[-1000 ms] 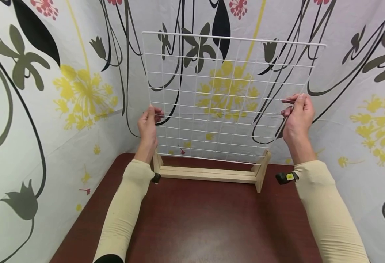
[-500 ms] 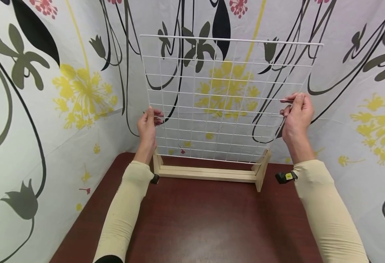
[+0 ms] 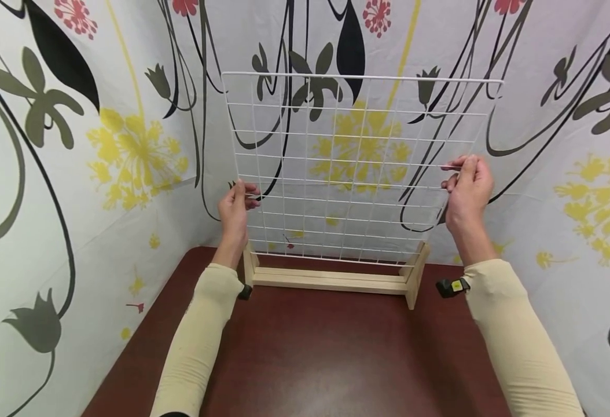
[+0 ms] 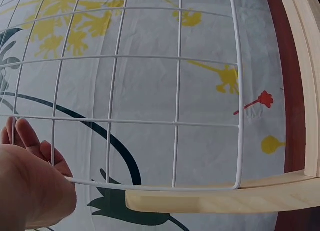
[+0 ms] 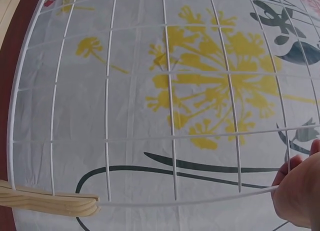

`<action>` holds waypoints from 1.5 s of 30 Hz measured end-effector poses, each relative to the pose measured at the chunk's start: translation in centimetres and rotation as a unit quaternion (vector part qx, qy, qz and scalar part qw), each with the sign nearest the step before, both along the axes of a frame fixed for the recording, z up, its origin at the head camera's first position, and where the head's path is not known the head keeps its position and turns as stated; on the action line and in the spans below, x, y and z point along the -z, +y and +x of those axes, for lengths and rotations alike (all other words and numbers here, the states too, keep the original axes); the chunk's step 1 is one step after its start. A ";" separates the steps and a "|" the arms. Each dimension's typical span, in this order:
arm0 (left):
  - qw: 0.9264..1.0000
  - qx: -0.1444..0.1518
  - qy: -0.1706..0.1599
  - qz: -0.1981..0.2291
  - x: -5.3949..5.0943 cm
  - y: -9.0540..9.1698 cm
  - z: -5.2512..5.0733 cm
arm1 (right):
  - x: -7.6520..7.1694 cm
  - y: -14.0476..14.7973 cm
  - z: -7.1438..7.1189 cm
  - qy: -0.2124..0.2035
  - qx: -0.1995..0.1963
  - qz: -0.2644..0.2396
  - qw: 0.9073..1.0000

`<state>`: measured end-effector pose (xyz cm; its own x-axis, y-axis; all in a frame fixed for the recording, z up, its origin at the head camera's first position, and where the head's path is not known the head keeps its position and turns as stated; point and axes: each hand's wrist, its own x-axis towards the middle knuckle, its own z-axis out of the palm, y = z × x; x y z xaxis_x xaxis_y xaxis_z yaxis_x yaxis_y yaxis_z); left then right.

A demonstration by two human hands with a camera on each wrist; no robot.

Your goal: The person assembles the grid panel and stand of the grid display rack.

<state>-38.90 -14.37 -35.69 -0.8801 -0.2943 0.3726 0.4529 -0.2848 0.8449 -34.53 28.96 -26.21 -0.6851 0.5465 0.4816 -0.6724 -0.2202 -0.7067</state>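
Note:
A white wire grid panel stands nearly upright between my hands, its lower edge between the end pieces of a pale wooden stand. My left hand pinches the panel's left side wire, with the fingers behind the mesh. On the opposite side wire, a little higher, my right hand grips the panel between thumb and fingers. Close up in the left wrist view, the panel's lower corner meets a wooden end piece. In the right wrist view the other end piece lies along the side wire.
The stand rests on a dark reddish-brown table, towards its back edge. Behind and on both sides hangs a pale curtain printed with flowers and leaves. Black wrist cameras sit on the cream sleeves.
The panel's top edge has come down in the head view, and both hands have lowered slightly with it. The whole view has also shifted a little. Both hands keep their hold.

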 end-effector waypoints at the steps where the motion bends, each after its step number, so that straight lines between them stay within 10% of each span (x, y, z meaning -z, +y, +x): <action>1: 1.000 0.000 0.000 -0.003 0.1 0.0 0.0 | 0.1 0.1 0.0 0.000 0.002 0.004 1.000; 25: 0.987 -0.066 0.057 -0.135 1.4 -0.7 0.2 | 1.8 0.5 0.1 0.009 0.010 0.054 0.998; 45: 0.982 -0.077 0.039 -0.168 1.2 -0.8 0.8 | 2.4 0.2 0.3 0.020 -0.009 0.072 0.997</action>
